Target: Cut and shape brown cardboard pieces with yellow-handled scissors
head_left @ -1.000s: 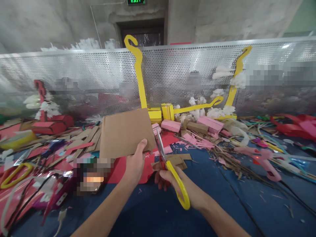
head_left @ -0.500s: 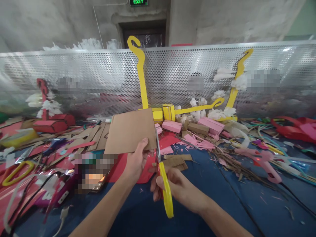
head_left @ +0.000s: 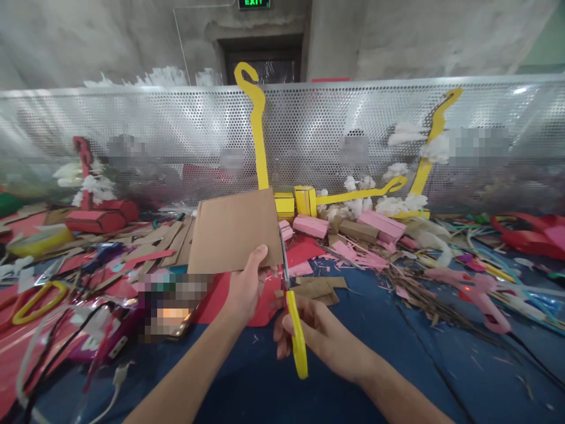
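My left hand (head_left: 249,282) is closed on the lower right corner of a flat brown piece of cardboard (head_left: 233,229), its thumb lying on the front face. In my right hand (head_left: 309,330) is a pair of scissors (head_left: 299,347) with yellow and red handles, pointing up and away from me. The scissors' blades run along the right edge of the cardboard; whether they bite into it I cannot tell. Beneath my hands lies a red sheet (head_left: 260,306) on the blue table (head_left: 247,377). Brown cardboard scraps (head_left: 318,290) lie just beyond my right hand.
A pink glue gun (head_left: 479,291) with its cord lies at the right. Yellow hook-topped paper shapes (head_left: 258,135) stand by a perforated metal screen (head_left: 309,129). Pink paper blocks (head_left: 311,225) sit mid-table. Another pair of yellow-handled scissors (head_left: 42,303), cables and a phone (head_left: 179,330) are at the left.
The whole view has shifted slightly, with the background moving right. The scissors' yellow handle has swung a little, its lower end now higher. Both hands keep their holds.
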`<control>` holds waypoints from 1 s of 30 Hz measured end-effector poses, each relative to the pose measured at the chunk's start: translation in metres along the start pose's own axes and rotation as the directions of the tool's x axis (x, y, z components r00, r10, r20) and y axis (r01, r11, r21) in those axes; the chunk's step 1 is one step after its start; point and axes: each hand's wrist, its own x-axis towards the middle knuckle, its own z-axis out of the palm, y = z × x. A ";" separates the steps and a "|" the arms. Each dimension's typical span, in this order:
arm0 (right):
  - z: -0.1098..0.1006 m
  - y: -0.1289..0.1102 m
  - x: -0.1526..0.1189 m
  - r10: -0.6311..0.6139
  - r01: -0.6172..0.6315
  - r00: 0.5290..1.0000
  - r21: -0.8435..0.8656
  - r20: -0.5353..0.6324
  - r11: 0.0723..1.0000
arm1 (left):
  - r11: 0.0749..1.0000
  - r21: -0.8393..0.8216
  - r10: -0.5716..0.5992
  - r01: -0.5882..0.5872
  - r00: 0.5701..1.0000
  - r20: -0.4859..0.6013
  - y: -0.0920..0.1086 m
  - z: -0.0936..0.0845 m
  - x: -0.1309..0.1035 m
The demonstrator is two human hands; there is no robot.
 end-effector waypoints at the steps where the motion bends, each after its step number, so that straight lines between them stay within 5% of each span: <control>1: 0.001 0.000 0.001 0.003 -0.003 1.000 0.003 -0.003 1.000 | 1.000 -0.008 -0.002 0.002 1.000 -0.001 0.000 0.000 0.000; 14: -0.002 0.011 0.005 -0.042 0.035 0.987 -0.050 -0.152 0.998 | 0.999 -0.043 -0.001 0.004 0.998 0.063 -0.004 -0.003 0.001; 20: 0.000 0.009 0.001 -0.063 0.053 0.990 -0.083 -0.130 0.995 | 0.996 -0.019 -0.085 0.087 0.990 0.109 -0.002 0.000 -0.004; 26: 0.003 0.006 -0.001 -0.091 0.092 0.994 0.020 -0.054 0.996 | 0.996 0.042 -0.081 0.077 0.990 0.116 -0.003 -0.001 -0.006; 30: 0.000 0.010 0.002 -0.100 0.116 0.986 0.123 -0.131 0.986 | 0.994 0.092 -0.064 0.050 0.986 0.157 -0.011 -0.003 -0.007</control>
